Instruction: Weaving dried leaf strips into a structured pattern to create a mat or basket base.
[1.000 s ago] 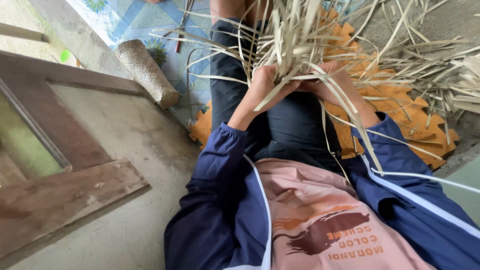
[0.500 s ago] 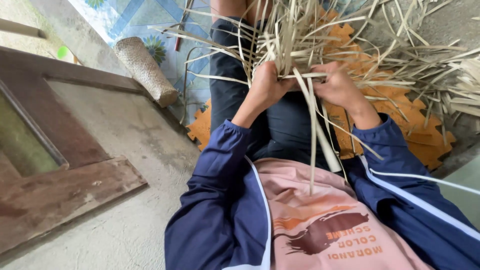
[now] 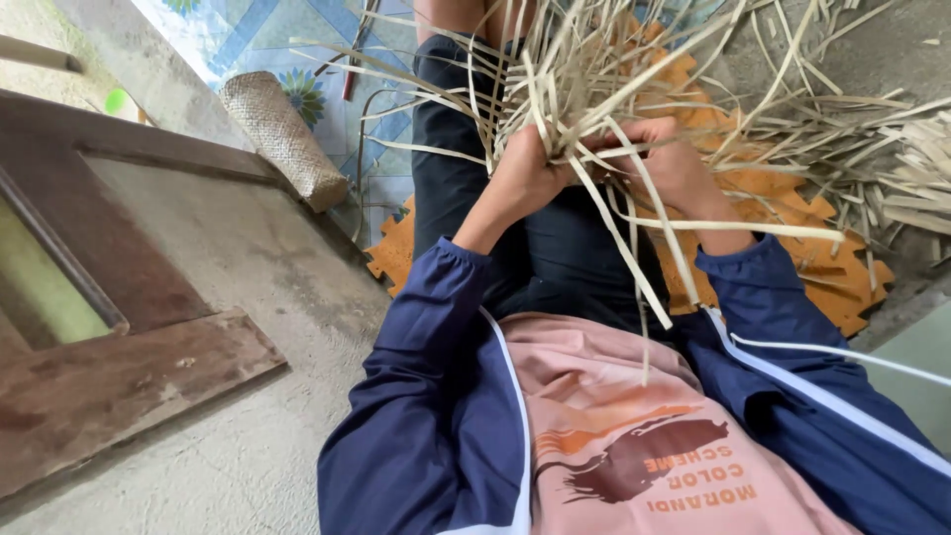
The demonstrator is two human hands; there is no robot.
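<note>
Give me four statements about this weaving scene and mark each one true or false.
1. Both hands grip the bundle of pale straw strips. True: left hand and right hand close on it.
2. The rolled woven mat lies on the person's lap. False: it lies on the floor beside the wooden frame.
3. The sleeves are red. False: they are navy blue.
4. An orange foam mat lies under the loose strips. True.
</note>
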